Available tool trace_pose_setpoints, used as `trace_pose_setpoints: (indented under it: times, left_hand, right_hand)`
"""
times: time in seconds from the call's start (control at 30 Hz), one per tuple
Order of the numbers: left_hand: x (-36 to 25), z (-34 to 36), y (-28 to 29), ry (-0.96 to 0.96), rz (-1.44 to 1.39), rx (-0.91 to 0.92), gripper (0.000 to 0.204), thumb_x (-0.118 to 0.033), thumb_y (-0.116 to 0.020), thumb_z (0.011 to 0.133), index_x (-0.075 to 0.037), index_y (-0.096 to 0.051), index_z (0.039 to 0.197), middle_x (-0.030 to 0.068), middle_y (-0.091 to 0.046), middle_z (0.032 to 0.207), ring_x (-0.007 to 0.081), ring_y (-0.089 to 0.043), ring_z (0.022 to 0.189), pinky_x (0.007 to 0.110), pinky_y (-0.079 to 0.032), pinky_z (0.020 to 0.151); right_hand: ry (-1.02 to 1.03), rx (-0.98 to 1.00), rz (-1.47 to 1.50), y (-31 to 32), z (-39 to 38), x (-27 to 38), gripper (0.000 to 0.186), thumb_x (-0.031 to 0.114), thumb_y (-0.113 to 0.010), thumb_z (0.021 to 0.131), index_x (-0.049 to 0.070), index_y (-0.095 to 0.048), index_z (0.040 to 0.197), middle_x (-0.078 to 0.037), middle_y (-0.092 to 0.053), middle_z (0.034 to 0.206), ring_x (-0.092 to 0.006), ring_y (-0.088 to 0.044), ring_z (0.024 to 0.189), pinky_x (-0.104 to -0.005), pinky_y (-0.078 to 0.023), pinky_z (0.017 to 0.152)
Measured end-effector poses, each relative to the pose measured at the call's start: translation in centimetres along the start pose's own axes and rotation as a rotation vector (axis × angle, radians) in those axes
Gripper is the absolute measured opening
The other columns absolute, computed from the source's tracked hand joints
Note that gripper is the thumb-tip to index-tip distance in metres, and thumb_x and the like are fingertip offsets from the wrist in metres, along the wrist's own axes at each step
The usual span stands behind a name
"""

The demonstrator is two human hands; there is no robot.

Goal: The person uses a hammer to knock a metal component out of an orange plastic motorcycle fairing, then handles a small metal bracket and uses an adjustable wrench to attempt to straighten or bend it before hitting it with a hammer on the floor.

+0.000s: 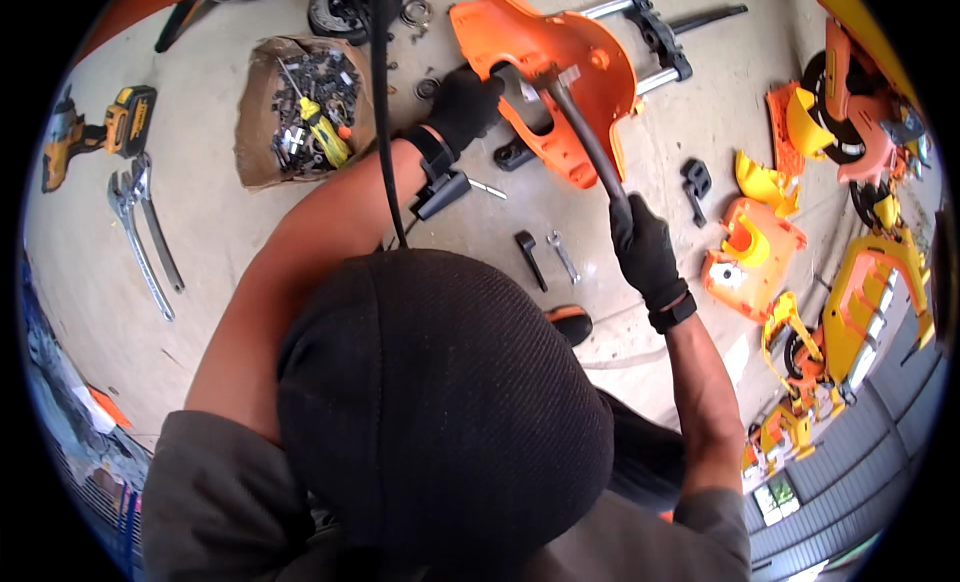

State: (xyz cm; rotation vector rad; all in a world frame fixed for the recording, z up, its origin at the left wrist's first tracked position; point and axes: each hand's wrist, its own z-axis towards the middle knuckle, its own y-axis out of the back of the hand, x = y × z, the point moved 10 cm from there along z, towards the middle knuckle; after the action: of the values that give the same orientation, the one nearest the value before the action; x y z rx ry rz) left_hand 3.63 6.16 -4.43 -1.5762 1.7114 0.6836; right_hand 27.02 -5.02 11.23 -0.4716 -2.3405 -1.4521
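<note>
The orange shell (610,92) lay on the floor (200,92), ahead of the person. The right hand (645,250), gloved in black, had its fingers closed around the handle of a hammer (592,142), whose head was over the shell. The gloved left hand (465,110) was at the shell's left edge; whether its fingers gripped that edge, I could not tell. A pale patch, perhaps a label, showed against the shell beside the hammer head, too small to read.

Left of the shell, beyond the left hand, stood an open cardboard box (253,117). It held a heap of small dark and silvery metal parts (335,90), with a yellow-handled screwdriver (322,134) lying on top. Farther left of the shell lay a yellow-and-black drill (70,140); dark lettering marked its battery (128,120). Below the shell lay a spanner (563,257), and to its lower right an orange panel (770,247) with a yellow piece (747,244) on it.
</note>
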Motion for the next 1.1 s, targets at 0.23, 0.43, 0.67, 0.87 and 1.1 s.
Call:
trace_pose_setpoints:
  times: [0.23,0.43,0.67,0.87,1.1]
  left_hand:
    - [0.9,-0.1,1.4,0.069,-0.071,-0.060,0.020,-0.021,-0.059,0.089,-0.003,-0.062,0.082,0.0054,-0.057,0.058,0.0143,-0.054,0.046,0.030,-0.041,0.042]
    - [0.2,0.2,0.7,0.003,-0.029,-0.044,0.020,-0.025,-0.063,0.089,-0.006,-0.060,0.081,0.0043,-0.054,0.057,0.0127,-0.048,0.042,0.028,-0.036,0.039]
    - [0.0,-0.4,1.1,0.071,-0.054,-0.061,0.026,-0.027,-0.061,0.089,-0.003,-0.059,0.080,0.0067,-0.057,0.058,0.0139,-0.049,0.041,0.028,-0.038,0.038]
    - [0.4,0.6,0.7,0.021,0.048,-0.049,0.026,-0.027,-0.062,0.090,-0.004,-0.061,0.078,0.0048,-0.056,0.057,0.0133,-0.051,0.043,0.029,-0.039,0.040]
    - [-0.6,0.4,0.7,-0.124,0.266,-0.038,0.053,-0.050,-0.060,0.094,-0.002,-0.062,0.072,0.0070,-0.061,0.058,0.0151,-0.055,0.043,0.032,-0.042,0.041]
  right_hand:
    - [0.188,-0.333,0.382,10.4,-0.6,10.0,0.030,0.024,-0.045,0.106,-0.001,-0.058,0.097,0.000,-0.049,0.065,-0.0077,-0.044,0.058,-0.0258,-0.035,0.052]
    - [0.139,-0.115,0.073,1.8,-0.5,1.0,0.018,0.018,-0.057,0.100,0.000,-0.056,0.097,-0.025,-0.054,0.063,-0.0442,-0.056,0.057,-0.0438,-0.041,0.048]
    - [-0.025,-0.195,0.440,7.2,-0.6,6.2,0.032,0.026,-0.043,0.107,0.002,-0.058,0.093,0.003,-0.045,0.061,-0.0040,-0.041,0.055,-0.0252,-0.032,0.050]
    - [0.356,-0.330,0.124,5.0,-2.3,4.5,0.029,0.025,-0.049,0.104,-0.001,-0.057,0.097,-0.011,-0.053,0.056,-0.0251,-0.054,0.047,-0.0361,-0.039,0.048]
    - [-0.007,-0.127,0.318,3.8,0.6,3.9,0.020,0.016,-0.051,0.103,0.001,-0.056,0.093,-0.016,-0.055,0.062,-0.0275,-0.059,0.054,-0.0382,-0.042,0.051]
